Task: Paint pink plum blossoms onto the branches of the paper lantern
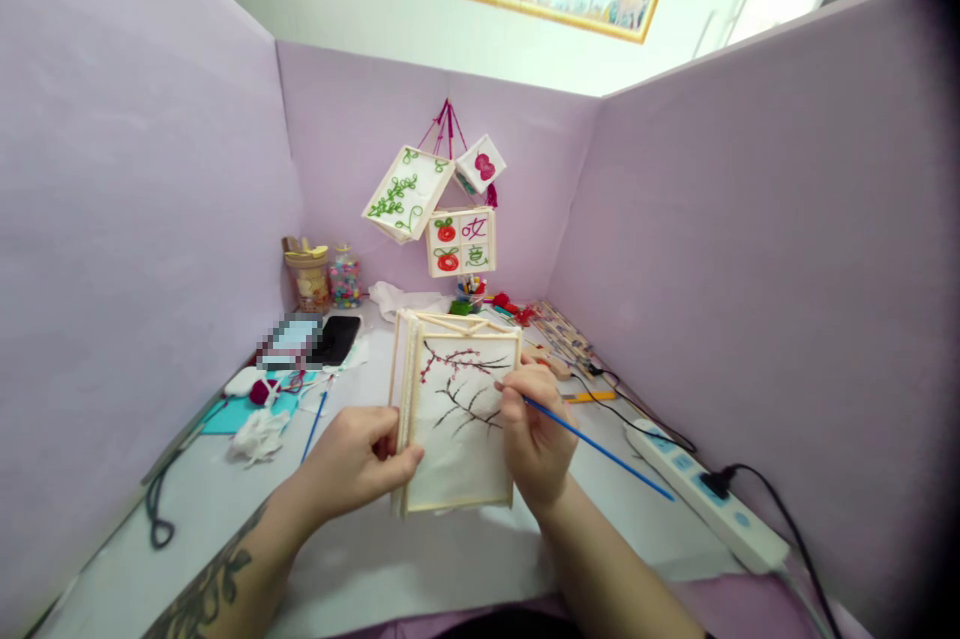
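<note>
A wood-framed paper lantern (457, 464) stands tilted toward me at the middle of the table. Its white front bears dark painted branches, with small pink blossoms on the upper one. My left hand (367, 459) grips the lantern's left edge, thumb on the front frame and fingers hidden behind. In my right hand (536, 424) is a thin blue paintbrush (600, 446), its handle slanting down to the right. The brush tip is near the right end of the branches; whether it touches the paper I cannot tell.
A white power strip (705, 494) with a black plug lies at the right. On the left are a phone (339, 340), crumpled tissue (259, 434), a turquoise sheet (225, 416) and another blue brush (315, 427). Decorated lanterns (409, 194) hang on the back panel. Purple panels enclose the table.
</note>
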